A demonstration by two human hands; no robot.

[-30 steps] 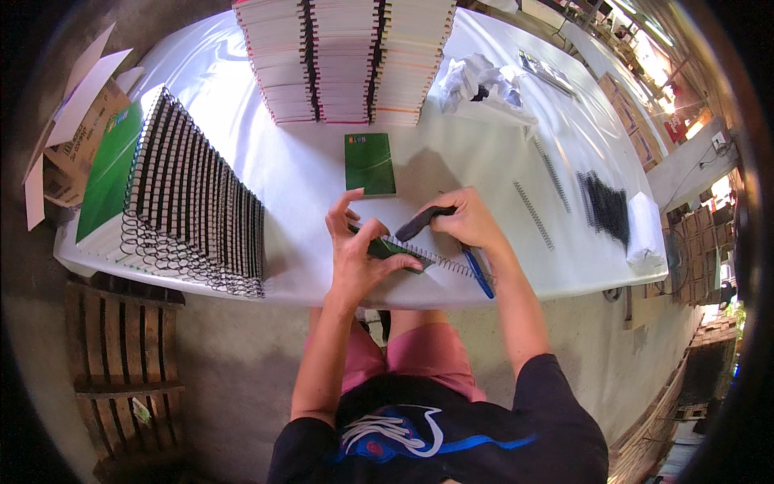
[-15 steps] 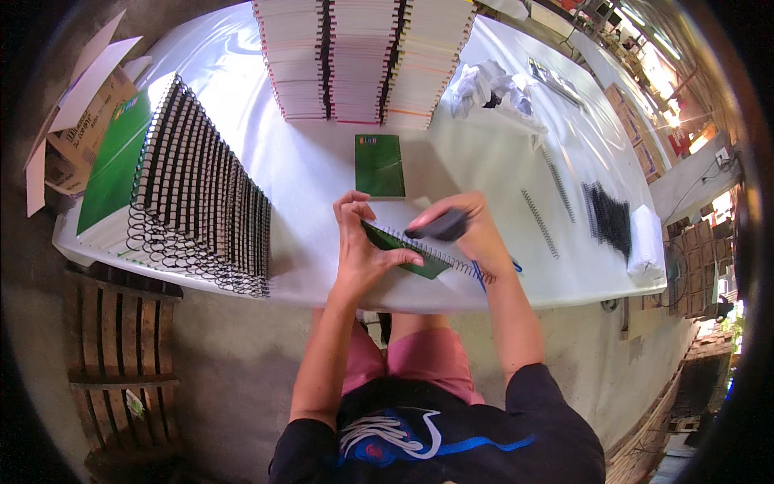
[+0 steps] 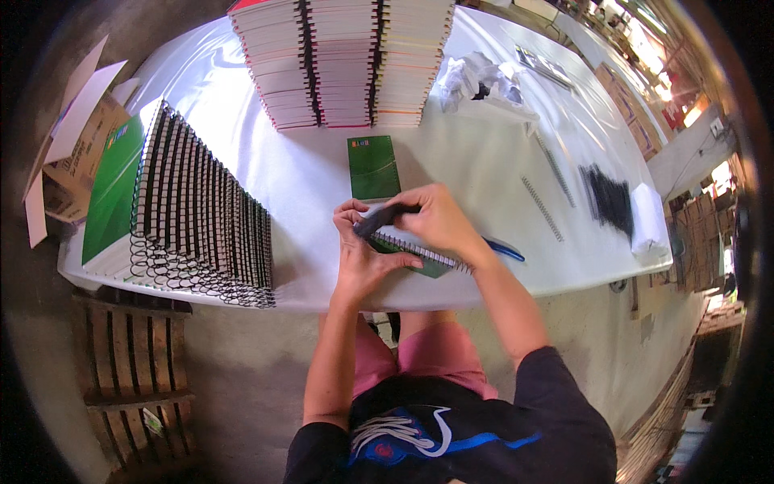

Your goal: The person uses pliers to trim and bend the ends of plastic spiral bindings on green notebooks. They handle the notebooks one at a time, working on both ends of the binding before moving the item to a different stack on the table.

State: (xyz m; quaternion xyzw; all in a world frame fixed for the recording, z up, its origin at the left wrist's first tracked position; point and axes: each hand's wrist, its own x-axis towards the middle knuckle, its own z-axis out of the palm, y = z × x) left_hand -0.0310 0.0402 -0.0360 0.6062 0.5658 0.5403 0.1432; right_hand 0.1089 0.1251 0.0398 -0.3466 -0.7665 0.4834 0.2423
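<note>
My left hand [image 3: 359, 260] grips a small green notebook [image 3: 429, 269] near the table's front edge, thumb across its cover. A dark spiral coil [image 3: 419, 248] runs along the notebook's upper edge, its end sticking out past the right corner. My right hand [image 3: 439, 216] is closed on a black object [image 3: 385, 218], pressed to the coil's left end beside my left fingers; its exact kind is unclear. Just beyond my hands lies another green notebook [image 3: 373, 168]. A blue-handled tool [image 3: 505, 249] rests by my right wrist, partly hidden.
A tall stack of coil-bound green notebooks [image 3: 201, 202] stands at left. Thick stacks of bound books [image 3: 343, 64] rise at the back. Toward the right are loose coils [image 3: 542, 208], a black coil pile [image 3: 606, 198], a white roll [image 3: 647, 219] and crumpled plastic [image 3: 484, 85]. A cardboard box [image 3: 81, 173] sits far left.
My right hand has moved the black object leftward along the coil to its left end. The coil sits further along the notebook, with less sticking out at right. The blue-handled tool shows more.
</note>
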